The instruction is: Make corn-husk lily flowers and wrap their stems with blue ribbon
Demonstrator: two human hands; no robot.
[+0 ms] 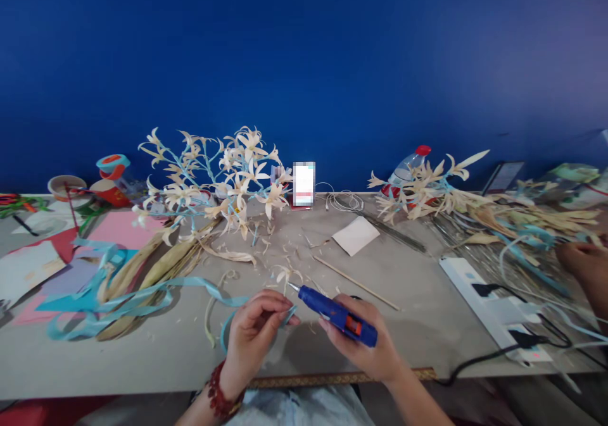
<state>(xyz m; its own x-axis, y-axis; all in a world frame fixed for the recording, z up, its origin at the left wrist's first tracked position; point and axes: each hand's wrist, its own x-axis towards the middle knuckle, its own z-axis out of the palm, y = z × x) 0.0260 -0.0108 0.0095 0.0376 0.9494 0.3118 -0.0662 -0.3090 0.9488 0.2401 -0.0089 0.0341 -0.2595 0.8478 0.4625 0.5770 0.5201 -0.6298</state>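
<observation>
A deep blue wall [304, 65] fills the background, and below it a grey table [190, 369] spreads across the whole width, strewn with scraps. A branching spray of pale flowers [249, 160] on light blue stems rises at the back left; a second cluster [427, 185] sits at the right in front of a red-capped bottle [422, 152]. Another person's hand [577, 261] reaches in at the right edge, beyond a white power strip [479, 299].

Near the front edge, the person's right hand [368, 359] is wrapped around a blue glue gun [327, 306] from below. The gun's long axis slants from far left to near right; its metal nozzle [293, 286] points left and away from the person, just beyond the left fingertips, while its rear end lies over the palm side of the grip. The left hand [256, 325] pinches a light blue ribbon [190, 281] between thumb and fingers, a short piece showing past them. A small pale flower [283, 275] appears close to the nozzle tip; whether they touch cannot be told.
</observation>
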